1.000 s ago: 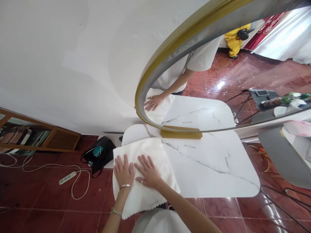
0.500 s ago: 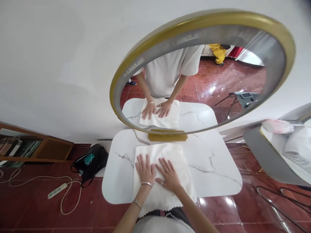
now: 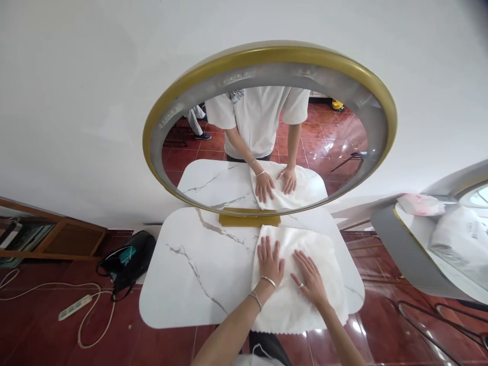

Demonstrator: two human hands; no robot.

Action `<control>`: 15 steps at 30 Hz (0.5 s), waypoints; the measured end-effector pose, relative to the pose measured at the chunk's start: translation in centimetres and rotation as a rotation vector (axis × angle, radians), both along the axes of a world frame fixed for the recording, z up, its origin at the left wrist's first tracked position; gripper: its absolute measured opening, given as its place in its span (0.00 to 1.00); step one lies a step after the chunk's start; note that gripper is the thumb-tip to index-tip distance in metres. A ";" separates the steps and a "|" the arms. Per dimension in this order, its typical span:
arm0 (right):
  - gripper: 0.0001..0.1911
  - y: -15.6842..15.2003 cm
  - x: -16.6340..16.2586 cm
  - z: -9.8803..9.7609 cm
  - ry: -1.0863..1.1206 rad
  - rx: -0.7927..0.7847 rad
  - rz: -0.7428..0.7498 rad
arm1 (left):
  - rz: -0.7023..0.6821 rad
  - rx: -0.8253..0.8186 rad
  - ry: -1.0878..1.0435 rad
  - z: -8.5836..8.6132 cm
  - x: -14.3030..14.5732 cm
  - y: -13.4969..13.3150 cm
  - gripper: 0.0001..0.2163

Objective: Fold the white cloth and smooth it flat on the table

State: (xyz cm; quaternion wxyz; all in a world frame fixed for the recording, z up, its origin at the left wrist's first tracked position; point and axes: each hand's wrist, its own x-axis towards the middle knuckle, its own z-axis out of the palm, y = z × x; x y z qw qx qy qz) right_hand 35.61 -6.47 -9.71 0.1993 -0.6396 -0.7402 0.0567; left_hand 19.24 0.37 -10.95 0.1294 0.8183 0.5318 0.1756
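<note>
A white cloth point(image 3: 301, 310) with a scalloped edge lies spread on the right half of the marble-patterned white table point(image 3: 183, 290), its front edge hanging past the tabletop. My left hand point(image 3: 270, 263) presses flat on the cloth's left side, fingers apart, with a bracelet at the wrist. Flat on its middle rests my right hand point(image 3: 311, 278), fingers stretched out and a ring on one finger. Behind the cloth stands an oval gold-framed mirror point(image 3: 267, 147) on a gold base point(image 3: 249, 218); both hands and the cloth show in its glass.
At the left on the red tiled floor are a black bag point(image 3: 131, 259), a power strip point(image 3: 75, 307) with its cord, and a wooden cabinet point(image 3: 72, 239). A second table point(image 3: 414, 249) at the right bears a tissue pack point(image 3: 421, 204) and a white plastic bag point(image 3: 461, 236).
Both hands and the cloth have slid from the table's middle to its right side. The head view has shifted, so the mirror appears further left and more level.
</note>
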 end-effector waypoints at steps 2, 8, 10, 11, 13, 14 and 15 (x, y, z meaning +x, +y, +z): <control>0.30 -0.5 1.4 -0.4 0.055 0.049 -0.105 | -0.018 -0.026 0.001 0.0 0.9 -0.6 0.32; 0.28 -1.0 4.3 -1.6 0.095 0.171 -0.395 | -0.064 -0.056 0.017 -0.2 2.0 -1.0 0.28; 0.29 -0.7 5.1 -1.7 0.094 0.163 -0.394 | -0.087 -0.053 0.015 -0.1 2.5 -0.7 0.29; 0.29 -0.5 5.5 -1.6 0.092 0.160 -0.396 | -0.090 -0.050 0.014 0.0 2.9 -0.4 0.29; 0.29 0.0 6.4 -1.6 0.084 0.156 -0.402 | -0.092 -0.038 0.009 0.2 3.7 0.1 0.29; 0.29 0.4 6.8 -1.5 0.078 0.152 -0.402 | -0.096 -0.029 0.004 0.4 4.1 0.4 0.29; 0.30 0.8 7.2 -1.5 0.070 0.145 -0.397 | -0.098 -0.021 -0.002 0.5 4.4 0.7 0.29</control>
